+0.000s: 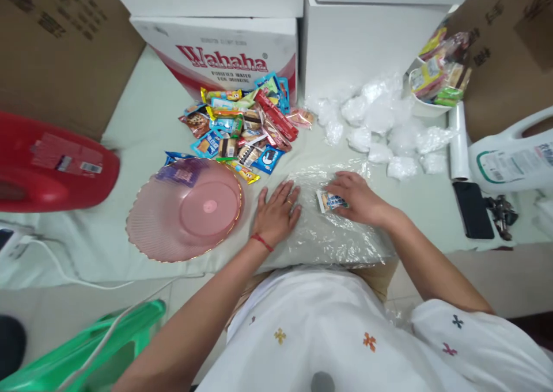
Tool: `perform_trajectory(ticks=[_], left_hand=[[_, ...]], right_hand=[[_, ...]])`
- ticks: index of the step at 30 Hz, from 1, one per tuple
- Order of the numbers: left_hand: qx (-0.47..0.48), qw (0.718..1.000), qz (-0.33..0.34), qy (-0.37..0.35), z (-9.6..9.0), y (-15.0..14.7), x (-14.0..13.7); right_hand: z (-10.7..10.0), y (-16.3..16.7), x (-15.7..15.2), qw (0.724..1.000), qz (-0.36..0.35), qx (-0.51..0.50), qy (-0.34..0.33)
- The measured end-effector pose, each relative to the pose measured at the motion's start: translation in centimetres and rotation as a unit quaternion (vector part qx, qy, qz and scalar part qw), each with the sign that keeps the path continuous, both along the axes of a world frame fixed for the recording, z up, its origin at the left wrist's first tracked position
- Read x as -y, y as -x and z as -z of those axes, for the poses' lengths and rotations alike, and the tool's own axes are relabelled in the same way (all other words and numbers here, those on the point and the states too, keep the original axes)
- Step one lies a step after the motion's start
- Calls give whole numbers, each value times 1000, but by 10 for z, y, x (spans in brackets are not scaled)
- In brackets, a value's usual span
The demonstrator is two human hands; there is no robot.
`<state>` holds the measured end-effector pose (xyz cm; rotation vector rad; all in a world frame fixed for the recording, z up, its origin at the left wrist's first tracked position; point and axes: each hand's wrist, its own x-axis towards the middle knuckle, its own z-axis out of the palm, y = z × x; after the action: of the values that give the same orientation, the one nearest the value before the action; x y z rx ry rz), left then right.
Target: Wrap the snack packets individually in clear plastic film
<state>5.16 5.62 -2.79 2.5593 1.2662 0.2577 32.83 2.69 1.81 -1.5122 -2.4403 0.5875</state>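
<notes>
My left hand (277, 213) lies flat with its fingers stretched out, at the left edge of a sheet of clear plastic film (332, 239). Over the film, my right hand (360, 199) has its thumb and fingers around a small blue-and-white snack packet (329, 201), whose right part is covered by the hand. Left of my left hand, a pink ribbed bowl (151, 230) with a gold rim rests on the table. A heap of wrapped snacks (242, 127) lies beyond the bowl and my left hand.
Several crumpled clear plastic wads (401, 132) lie at the back right, by a white tub (432, 108) of snacks. A film roll (458, 144), a white jug (514, 155), a phone (473, 210) and keys (501, 216) are farther right. A red jug (64, 167) stands left; boxes (216, 52) line the back.
</notes>
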Motion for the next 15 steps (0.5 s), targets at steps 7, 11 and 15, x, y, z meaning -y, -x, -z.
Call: perform_trajectory(ticks=[7,11,15], left_hand=[[94,995,11,-18,3,12,-9],[218,971,30,-89,-14,30,3],[263,955,66,-120,-36,40,22]], right_hand=[[-26,-10,32,995,77,-8,-60],[-44,-40,96,990,93,-75,-71],[-43,-71,142,983,146,-112,-19]])
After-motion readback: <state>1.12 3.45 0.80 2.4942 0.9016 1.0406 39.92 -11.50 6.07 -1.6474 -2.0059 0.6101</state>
